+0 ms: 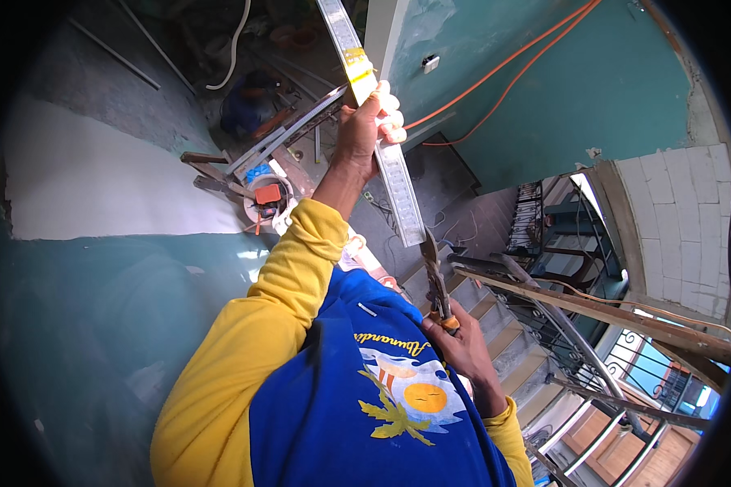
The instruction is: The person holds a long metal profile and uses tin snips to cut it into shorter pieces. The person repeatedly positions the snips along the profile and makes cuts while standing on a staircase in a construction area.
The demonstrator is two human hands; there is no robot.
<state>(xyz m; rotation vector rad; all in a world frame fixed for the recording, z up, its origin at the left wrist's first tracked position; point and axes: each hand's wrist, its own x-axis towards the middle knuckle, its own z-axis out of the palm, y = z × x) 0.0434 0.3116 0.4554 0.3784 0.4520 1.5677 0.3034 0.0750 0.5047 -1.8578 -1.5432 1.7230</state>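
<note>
A long, light-grey metal channel (400,195) with a dimpled face slants up and away in front of me. My left hand (365,126) is closed around it, just below a patch of yellow tape (360,71). Its near end hangs above my chest. In my right hand (463,341) is a pair of tin snips (435,280) with orange and black grips, held with the blades pointing up. The blade tips meet the near end of the channel at its right corner; whether they bite into the metal I cannot make out.
A bucket of tools (278,199) stands past my left forearm, beside metal lengths. Farther down, a dark-blue figure (248,101) appears to crouch. Orange cable (495,73) hangs along the green wall. To the right are stairs (508,345), a wooden beam (601,312) and metal railings.
</note>
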